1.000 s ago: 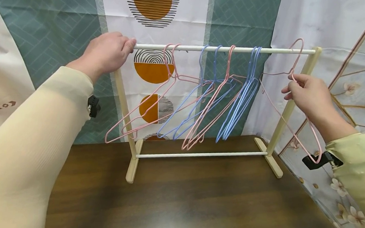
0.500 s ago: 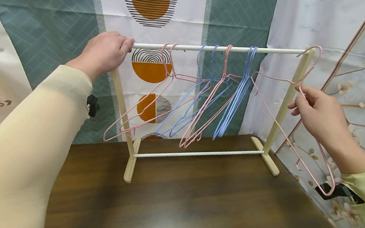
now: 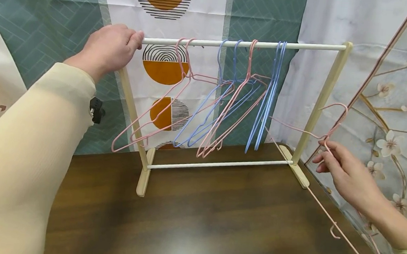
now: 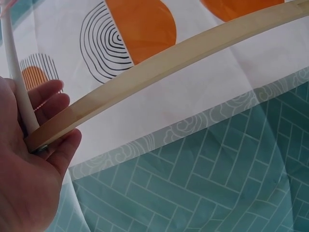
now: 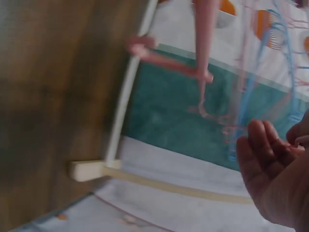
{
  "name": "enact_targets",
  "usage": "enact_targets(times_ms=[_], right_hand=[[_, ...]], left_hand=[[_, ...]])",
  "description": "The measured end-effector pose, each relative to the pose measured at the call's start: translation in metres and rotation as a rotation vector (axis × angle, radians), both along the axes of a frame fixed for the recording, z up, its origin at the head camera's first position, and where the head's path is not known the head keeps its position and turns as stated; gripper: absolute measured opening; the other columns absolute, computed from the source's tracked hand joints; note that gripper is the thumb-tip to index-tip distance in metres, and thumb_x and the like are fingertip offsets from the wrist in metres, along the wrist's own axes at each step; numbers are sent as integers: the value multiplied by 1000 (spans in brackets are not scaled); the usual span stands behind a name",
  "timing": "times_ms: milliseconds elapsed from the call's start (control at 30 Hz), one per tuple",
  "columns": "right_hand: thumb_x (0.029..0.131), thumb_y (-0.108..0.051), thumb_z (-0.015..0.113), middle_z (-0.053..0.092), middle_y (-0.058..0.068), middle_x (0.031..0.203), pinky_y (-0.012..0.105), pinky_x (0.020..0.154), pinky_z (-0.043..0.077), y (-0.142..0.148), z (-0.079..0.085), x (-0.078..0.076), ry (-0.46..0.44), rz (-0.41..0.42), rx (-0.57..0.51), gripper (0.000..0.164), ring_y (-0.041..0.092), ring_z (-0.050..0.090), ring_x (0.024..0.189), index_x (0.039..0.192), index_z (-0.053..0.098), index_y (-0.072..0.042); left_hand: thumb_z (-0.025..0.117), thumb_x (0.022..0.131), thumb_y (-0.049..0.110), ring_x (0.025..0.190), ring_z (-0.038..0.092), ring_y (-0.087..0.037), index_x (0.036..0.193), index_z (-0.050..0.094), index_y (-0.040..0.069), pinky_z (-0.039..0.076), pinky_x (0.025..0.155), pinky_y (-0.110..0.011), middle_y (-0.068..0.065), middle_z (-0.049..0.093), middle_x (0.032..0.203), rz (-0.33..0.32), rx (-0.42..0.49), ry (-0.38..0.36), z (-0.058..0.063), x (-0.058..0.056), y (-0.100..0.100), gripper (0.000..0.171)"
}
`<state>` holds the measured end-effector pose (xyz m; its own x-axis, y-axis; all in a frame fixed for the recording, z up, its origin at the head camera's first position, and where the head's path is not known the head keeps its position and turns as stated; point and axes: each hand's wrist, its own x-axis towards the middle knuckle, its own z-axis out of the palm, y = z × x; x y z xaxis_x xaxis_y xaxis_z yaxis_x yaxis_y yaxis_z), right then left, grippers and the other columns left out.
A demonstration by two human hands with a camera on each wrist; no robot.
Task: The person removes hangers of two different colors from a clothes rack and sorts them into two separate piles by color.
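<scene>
My left hand (image 3: 108,47) grips the upper left corner of a small clothes rack; the left wrist view shows its fingers (image 4: 60,150) curled about the joint of the pale wooden post (image 4: 159,63) and white bar. At the right, my right hand (image 3: 350,174) pinches a pink clothes hanger (image 3: 332,131) just below its hook. This hanger is off the rack and tilted, its long lower arm reaching toward the bottom right. In the right wrist view, part of the pink hanger (image 5: 206,38) looms close and blurred, beside the right hand (image 5: 280,174).
Several pink hangers (image 3: 169,114) and blue hangers (image 3: 264,107) hang from the white top bar (image 3: 315,46). The rack's wooden feet (image 3: 143,183) stand on a dark brown table (image 3: 190,220). Patterned cloth (image 3: 264,21) hangs behind, and floral cloth (image 3: 390,144) hangs at the right.
My right hand has moved down and slightly right with the pink hanger, whose hook has dropped from bar height to well below it. The left hand keeps its hold on the rack corner.
</scene>
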<state>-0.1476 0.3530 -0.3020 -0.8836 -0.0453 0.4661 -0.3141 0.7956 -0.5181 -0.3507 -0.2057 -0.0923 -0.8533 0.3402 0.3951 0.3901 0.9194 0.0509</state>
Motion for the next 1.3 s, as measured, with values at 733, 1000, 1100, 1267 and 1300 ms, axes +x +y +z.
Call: enact_targets(times_ms=[733, 1000, 1100, 1267, 1300], right_hand=[[115, 3, 50, 73, 0, 115, 24, 77, 56, -53, -67, -5, -112, 425, -28, 41, 10, 70, 80, 156, 55, -2], [111, 7, 56, 74, -9, 110, 27, 65, 55, -94, -72, -14, -95, 535, -6, 40, 5, 64, 72, 145, 68, -11], [112, 5, 57, 77, -13, 109, 29, 77, 59, -115, -76, -24, -77, 576, 39, 37, 4, 71, 86, 140, 71, -13], [114, -2, 57, 80, -12, 110, 45, 105, 56, -151, -88, -41, -136, 629, 99, 32, 13, 74, 117, 140, 72, -13], [114, -3, 57, 80, -9, 110, 46, 105, 56, -158, -91, -44, -163, 641, 100, 32, 15, 74, 117, 141, 72, -12]], left_hand=[[20, 121, 43, 112, 48, -47, 133, 65, -4, 40, 96, -62, -25, 51, 120, -3, 22, 16, -2, 0, 0, 66], [19, 120, 45, 116, 48, -48, 134, 65, -3, 40, 99, -63, -27, 52, 131, 13, 32, 4, 0, 2, 1, 68], [19, 120, 45, 117, 48, -48, 133, 65, -3, 41, 99, -63, -27, 52, 132, 17, 33, 1, 0, 2, 1, 67], [19, 120, 45, 117, 48, -48, 133, 65, -2, 41, 99, -63, -26, 52, 131, 22, 27, 2, -1, 2, 2, 67], [19, 120, 45, 117, 48, -47, 133, 65, -2, 41, 99, -62, -26, 52, 130, 24, 25, 4, -1, 2, 2, 67]])
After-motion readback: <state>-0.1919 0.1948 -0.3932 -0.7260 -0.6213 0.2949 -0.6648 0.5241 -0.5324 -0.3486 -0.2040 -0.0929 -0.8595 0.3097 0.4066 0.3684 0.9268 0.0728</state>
